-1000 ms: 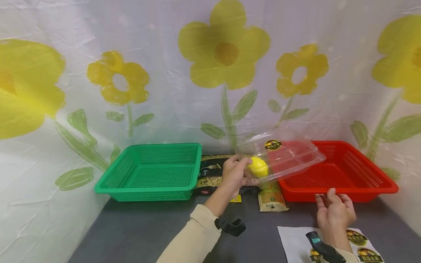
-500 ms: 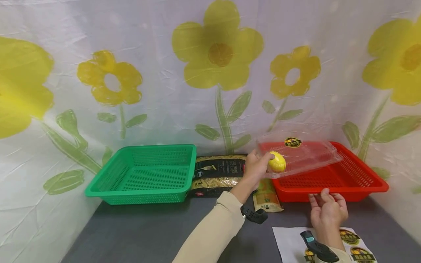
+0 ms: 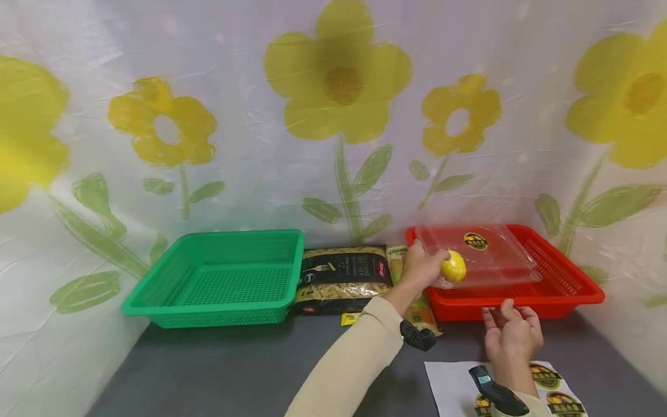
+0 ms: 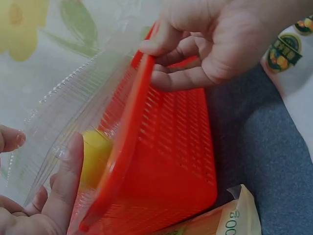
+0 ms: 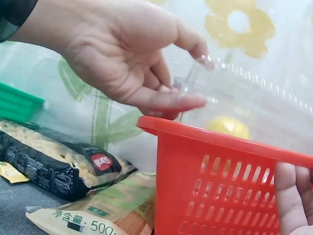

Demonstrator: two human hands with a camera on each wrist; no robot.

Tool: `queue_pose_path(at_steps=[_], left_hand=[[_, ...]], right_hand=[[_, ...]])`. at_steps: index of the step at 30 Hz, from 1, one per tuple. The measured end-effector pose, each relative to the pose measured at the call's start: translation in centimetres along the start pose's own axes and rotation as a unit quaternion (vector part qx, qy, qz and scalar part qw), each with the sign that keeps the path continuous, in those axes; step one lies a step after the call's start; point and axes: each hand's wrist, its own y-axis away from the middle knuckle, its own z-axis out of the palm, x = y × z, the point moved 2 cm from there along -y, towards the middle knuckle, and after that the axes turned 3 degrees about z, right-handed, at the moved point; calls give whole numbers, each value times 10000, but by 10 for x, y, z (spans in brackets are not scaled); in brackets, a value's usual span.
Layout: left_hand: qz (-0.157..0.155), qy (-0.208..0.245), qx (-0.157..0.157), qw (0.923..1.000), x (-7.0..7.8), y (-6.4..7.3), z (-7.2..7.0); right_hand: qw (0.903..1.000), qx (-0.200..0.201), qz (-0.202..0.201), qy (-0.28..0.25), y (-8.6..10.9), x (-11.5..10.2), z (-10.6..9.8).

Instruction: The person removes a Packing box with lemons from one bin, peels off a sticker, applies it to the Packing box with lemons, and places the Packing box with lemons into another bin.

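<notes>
My left hand (image 3: 421, 266) pinches the near-left end of a clear plastic clamshell box (image 3: 502, 267), thumb on top in the head view. Inside the box a lemon (image 3: 454, 266) lies at the held end, and a dark round label (image 3: 476, 241) is stuck on the lid. The box hangs over the red basket (image 3: 570, 300), slightly tilted, partly below its rim in the left wrist view. At the basket's front my right hand (image 3: 513, 339) holds the rim, its thumb (image 4: 155, 45) on the edge and fingers curled underneath.
A green basket (image 3: 208, 315) stands at the left. Between the baskets lie a pasta bag (image 3: 344, 275), a tan food bag (image 5: 105, 208) and a small yellow packet (image 3: 349, 319). A sheet of round stickers (image 3: 448, 379) lies under the right forearm. A flowered cloth (image 3: 250, 191) hangs behind.
My left hand has carried the clamshell box right and lowered it over the red basket, levelling it somewhat. My right hand keeps its hold on the rim. The view has shifted slightly right.
</notes>
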Motion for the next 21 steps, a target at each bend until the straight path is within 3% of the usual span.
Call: queue_pose_path(at_steps=[2,9,14,16,21], left_hand=[[88,-480,106,9988,-3,0,-1],[-54,-528,131,9985,-5,0,5],[108,-1612,444,9859,-3,-4,5],[101,-1660,440,9851,-3,-4,4],[-259,-1068,236,9937,-2,-2,5]], right_hand=[[10000,9,12,49,1,2,0],[10000,-52,13,-33,1,1,0],[9998,-60,72,-155,1,1,0],[9998,-55,89,-161,1,1,1],[9998,-39,73,-191,1,1,0]])
